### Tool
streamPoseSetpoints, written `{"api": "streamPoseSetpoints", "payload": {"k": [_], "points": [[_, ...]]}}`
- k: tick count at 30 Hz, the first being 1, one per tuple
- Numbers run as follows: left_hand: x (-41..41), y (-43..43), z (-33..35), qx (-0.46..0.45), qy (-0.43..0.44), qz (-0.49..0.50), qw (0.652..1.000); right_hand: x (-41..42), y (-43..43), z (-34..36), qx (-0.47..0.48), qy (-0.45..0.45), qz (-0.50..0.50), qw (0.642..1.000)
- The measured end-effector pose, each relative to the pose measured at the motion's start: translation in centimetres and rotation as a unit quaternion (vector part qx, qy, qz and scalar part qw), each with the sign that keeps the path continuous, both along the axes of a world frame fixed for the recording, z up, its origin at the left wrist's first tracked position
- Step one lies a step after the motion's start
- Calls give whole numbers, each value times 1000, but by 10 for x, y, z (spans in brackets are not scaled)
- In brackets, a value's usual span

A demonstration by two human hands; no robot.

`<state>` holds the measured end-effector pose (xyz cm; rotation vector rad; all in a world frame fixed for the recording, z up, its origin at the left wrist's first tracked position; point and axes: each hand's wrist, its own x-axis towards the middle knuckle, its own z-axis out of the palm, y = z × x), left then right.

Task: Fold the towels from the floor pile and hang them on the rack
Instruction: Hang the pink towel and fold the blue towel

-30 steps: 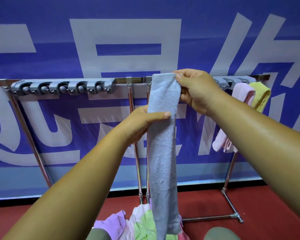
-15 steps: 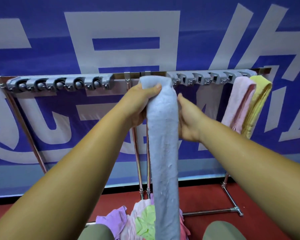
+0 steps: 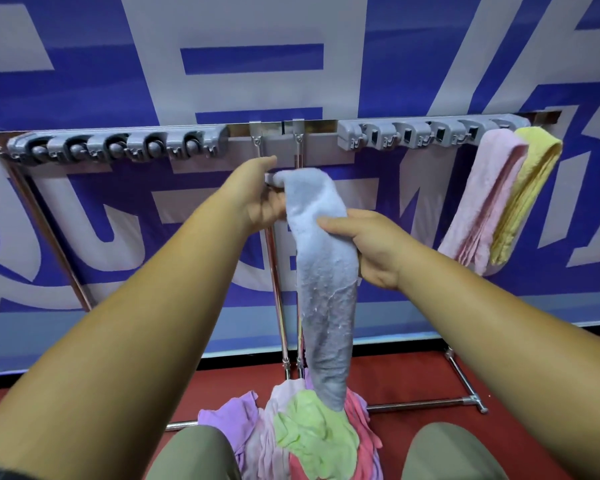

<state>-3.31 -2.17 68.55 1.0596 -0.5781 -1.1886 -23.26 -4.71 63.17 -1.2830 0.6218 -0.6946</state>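
Observation:
A long, narrow folded light-blue towel [image 3: 326,271] hangs between my hands in front of the rack [image 3: 319,125]. My left hand [image 3: 257,195] grips its top end, which bends over toward the left. My right hand [image 3: 368,247] pinches the strip a little lower, thumb across its front. The towel's lower end reaches down to the floor pile [image 3: 302,434] of purple, pale pink, green and pink towels. A pink towel [image 3: 485,199] and a yellow towel [image 3: 527,195] hang folded at the rack's right end.
Two grey holder strips are mounted on the rack's top bar: the left strip [image 3: 118,147] and the right strip [image 3: 413,133], both bare except at the far right. Chrome uprights [image 3: 278,289] and a foot bar [image 3: 426,405] stand on red floor. My knees show at the bottom.
Both hands have come down with the blue towel, away from the top bar. The right hand slid lower along the strip, and the towel's top now folds over in the left hand.

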Motion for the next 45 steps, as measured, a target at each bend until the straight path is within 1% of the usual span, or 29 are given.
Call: {"api": "streamPoseSetpoints", "payload": {"k": [4, 6, 8, 11, 15, 17, 19, 20, 21, 22, 23, 24, 25, 26, 28, 29, 30, 31, 33, 34, 35, 37, 39, 43, 45], "points": [[-8, 16, -46, 36, 16, -133, 990, 9, -11, 3, 56, -43, -13, 997], [-10, 25, -67, 53, -12, -175, 983, 14, -17, 5, 89, -49, -29, 994], [-9, 32, -85, 71, -57, -188, 978, 17, -22, 7, 105, -50, -52, 992], [-6, 41, -102, 72, -115, -206, 969, 21, -25, 12, 113, -54, -86, 988], [-5, 45, -107, 32, -198, -207, 957, 22, -31, 8, 149, -79, -112, 979], [-4, 44, -106, 9, -193, -195, 962, 16, -33, 4, 166, -87, -94, 978], [-4, 43, -99, -24, -172, -181, 968, 8, -33, -3, 157, -76, -75, 982], [-5, 42, -95, -37, -164, -176, 970, 5, -32, -7, 146, -41, -74, 986], [-6, 40, -90, -44, -157, -173, 971, 2, -28, -11, 105, 19, -77, 991], [-6, 37, -86, -44, -152, -171, 972, 0, -27, -17, 37, 109, -71, 991], [-7, 34, -83, -40, -153, -171, 973, 0, -28, -24, -43, 202, -50, 977], [-8, 33, -81, -34, -155, -172, 972, 0, -27, -29, -125, 279, -24, 952], [-10, 32, -78, -28, -158, -176, 971, 3, -28, -35, -193, 321, -15, 927], [-13, 32, -75, -22, -161, -182, 970, 5, -28, -38, -253, 339, -21, 906], [-17, 34, -72, -16, -167, -196, 966, 10, -30, -41, -366, 315, -44, 875], [-18, 36, -71, -17, -166, -204, 965, 12, -29, -41, -402, 299, -50, 864], [-17, 38, -69, -20, -163, -211, 964, 14, -27, -39, -415, 283, -67, 862], [-14, 40, -68, -22, -160, -219, 962, 14, -26, -37, -392, 256, -97, 878], [-6, 45, -66, -22, -153, -236, 959, 11, -20, -31, -296, 172, -137, 930], [-2, 47, -66, -18, -154, -240, 958, 10, -17, -28, -266, 140, -133, 945], [2, 50, -66, -16, -157, -245, 957, 9, -16, -26, -258, 127, -120, 950], [7, 55, -66, -14, -167, -246, 955, 12, -15, -22, -259, 111, -89, 955], [11, 57, -67, -4, -185, -226, 956, 17, -13, -19, -260, 110, -82, 956], [18, 59, -77, 41, -235, -214, 947, 29, -10, -12, -264, 112, -135, 948], [23, 60, -91, 54, -272, -184, 943, 32, -11, -5, -313, 128, -165, 926]]}}
